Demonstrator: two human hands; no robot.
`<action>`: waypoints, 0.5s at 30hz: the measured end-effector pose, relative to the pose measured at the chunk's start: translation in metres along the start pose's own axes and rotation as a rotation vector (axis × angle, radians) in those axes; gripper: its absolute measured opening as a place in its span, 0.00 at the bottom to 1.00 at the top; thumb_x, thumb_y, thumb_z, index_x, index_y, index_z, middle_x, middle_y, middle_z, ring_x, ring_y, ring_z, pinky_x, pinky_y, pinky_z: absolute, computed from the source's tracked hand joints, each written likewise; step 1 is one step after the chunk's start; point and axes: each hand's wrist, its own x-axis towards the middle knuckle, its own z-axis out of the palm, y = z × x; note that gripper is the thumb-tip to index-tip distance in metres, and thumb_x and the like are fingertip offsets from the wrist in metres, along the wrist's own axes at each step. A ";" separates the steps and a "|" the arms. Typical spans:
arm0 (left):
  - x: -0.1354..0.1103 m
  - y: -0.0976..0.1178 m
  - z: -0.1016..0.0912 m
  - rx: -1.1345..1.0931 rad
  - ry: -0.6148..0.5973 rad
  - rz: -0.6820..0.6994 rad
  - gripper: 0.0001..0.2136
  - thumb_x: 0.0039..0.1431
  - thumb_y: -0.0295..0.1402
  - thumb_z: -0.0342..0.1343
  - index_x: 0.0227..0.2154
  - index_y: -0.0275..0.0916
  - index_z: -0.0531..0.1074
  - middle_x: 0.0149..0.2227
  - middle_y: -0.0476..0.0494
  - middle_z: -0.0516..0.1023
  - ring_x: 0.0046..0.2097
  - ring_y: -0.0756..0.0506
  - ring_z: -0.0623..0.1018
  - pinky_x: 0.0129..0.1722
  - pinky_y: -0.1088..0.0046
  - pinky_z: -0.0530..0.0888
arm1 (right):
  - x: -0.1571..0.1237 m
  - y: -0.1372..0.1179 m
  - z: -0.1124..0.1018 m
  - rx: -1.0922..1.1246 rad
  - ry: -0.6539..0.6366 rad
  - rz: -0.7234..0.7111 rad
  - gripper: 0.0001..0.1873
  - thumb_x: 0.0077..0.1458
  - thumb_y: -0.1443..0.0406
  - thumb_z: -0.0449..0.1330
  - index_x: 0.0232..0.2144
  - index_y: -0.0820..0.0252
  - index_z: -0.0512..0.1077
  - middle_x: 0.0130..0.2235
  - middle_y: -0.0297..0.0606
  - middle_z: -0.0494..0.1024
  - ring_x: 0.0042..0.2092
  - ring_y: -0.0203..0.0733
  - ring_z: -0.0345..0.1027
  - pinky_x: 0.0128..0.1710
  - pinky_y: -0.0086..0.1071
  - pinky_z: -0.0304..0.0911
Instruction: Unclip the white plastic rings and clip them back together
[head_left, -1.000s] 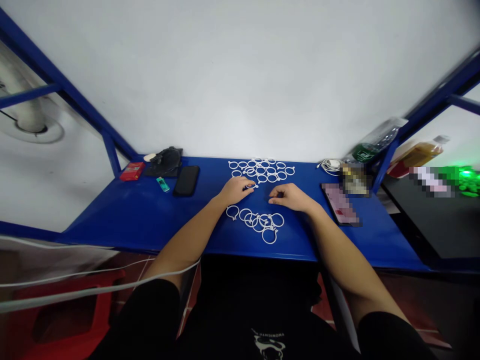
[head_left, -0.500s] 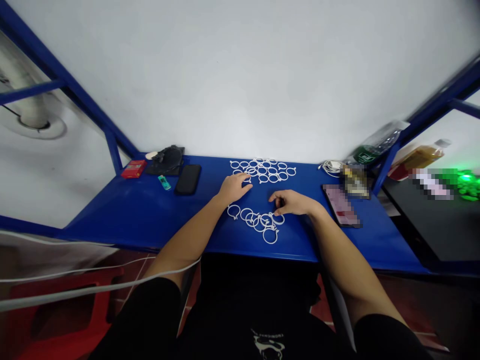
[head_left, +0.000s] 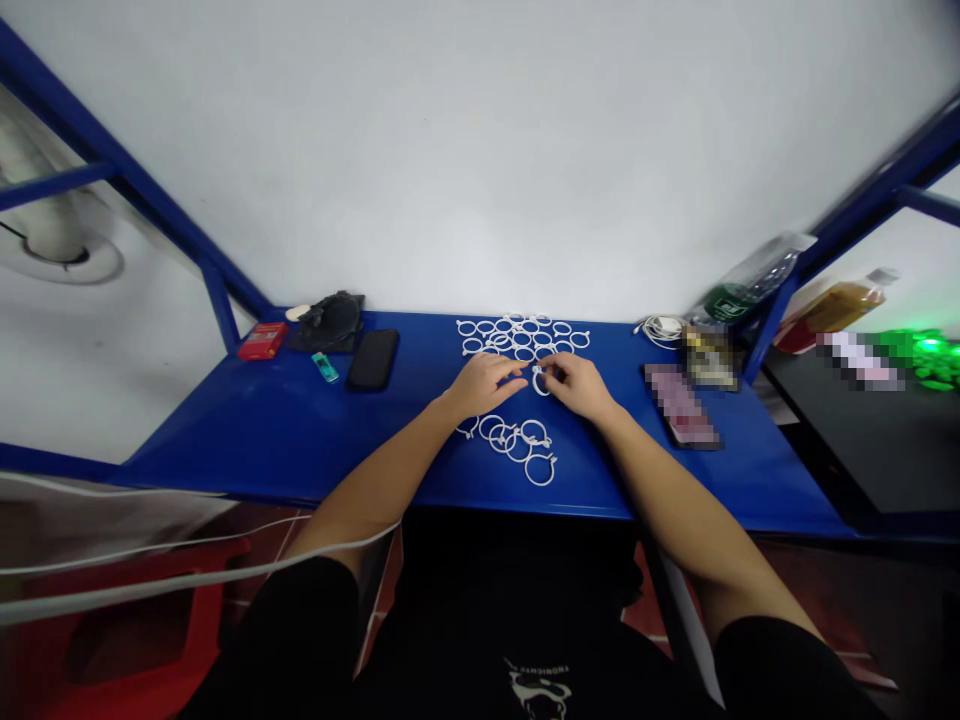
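Observation:
My right hand (head_left: pixel 577 385) pinches a small white ring (head_left: pixel 535 382) with a little clip tab, above the middle of the blue table. Left of it, my left hand (head_left: pixel 486 384) has its fingers apart and reaches toward that ring; no ring shows in its grip. Just beyond my hands lies a cluster of similar white rings (head_left: pixel 523 341), some touching or overlapping. My fingers cover part of its near edge. Closer to me rests a second, looser group of white rings (head_left: pixel 517 445), several of them overlapping.
On the left of the blue table (head_left: pixel 300 440) are a black phone (head_left: pixel 373 360), a teal lighter (head_left: pixel 325 367), a red box (head_left: pixel 262 341) and a black item (head_left: pixel 330 322). A white cable (head_left: pixel 661 331), a pixelated phone (head_left: pixel 681 405) and a plastic bottle (head_left: pixel 750 285) lie right.
My right hand has moved away from the near group toward the far cluster, carrying one white ring. My left hand has shifted slightly right, so both hands are closer together.

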 end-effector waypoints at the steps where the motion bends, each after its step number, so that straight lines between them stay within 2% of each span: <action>1: 0.001 0.003 0.001 -0.012 -0.011 0.011 0.13 0.72 0.37 0.59 0.55 0.43 0.79 0.44 0.44 0.87 0.44 0.43 0.84 0.52 0.59 0.76 | -0.001 -0.001 0.001 0.027 0.024 -0.051 0.12 0.61 0.67 0.62 0.46 0.57 0.79 0.37 0.38 0.82 0.34 0.41 0.73 0.35 0.34 0.66; 4: 0.001 0.006 0.005 -0.070 -0.004 -0.014 0.12 0.72 0.36 0.58 0.53 0.43 0.81 0.44 0.43 0.87 0.44 0.43 0.85 0.50 0.61 0.77 | -0.002 -0.007 0.004 0.054 0.053 -0.170 0.09 0.64 0.65 0.60 0.45 0.56 0.79 0.38 0.39 0.81 0.35 0.42 0.73 0.36 0.35 0.67; 7: 0.001 0.006 0.007 -0.156 0.045 -0.088 0.08 0.70 0.35 0.60 0.46 0.43 0.83 0.41 0.44 0.87 0.41 0.45 0.84 0.45 0.66 0.79 | -0.003 -0.011 0.006 0.078 0.064 -0.232 0.07 0.67 0.64 0.59 0.42 0.55 0.78 0.39 0.40 0.82 0.37 0.42 0.74 0.38 0.36 0.69; 10: 0.000 0.006 0.007 -0.187 0.055 -0.120 0.07 0.69 0.36 0.61 0.41 0.42 0.82 0.38 0.46 0.86 0.37 0.47 0.83 0.40 0.69 0.79 | -0.002 -0.013 0.005 0.091 0.092 -0.231 0.08 0.68 0.61 0.60 0.42 0.55 0.79 0.41 0.42 0.82 0.39 0.43 0.75 0.39 0.38 0.71; 15: 0.001 0.008 0.004 -0.142 0.039 -0.052 0.07 0.70 0.37 0.60 0.37 0.41 0.80 0.38 0.45 0.84 0.38 0.47 0.81 0.42 0.69 0.78 | -0.002 -0.014 0.004 0.107 0.061 -0.240 0.11 0.69 0.58 0.60 0.41 0.55 0.80 0.41 0.42 0.82 0.40 0.44 0.76 0.40 0.38 0.73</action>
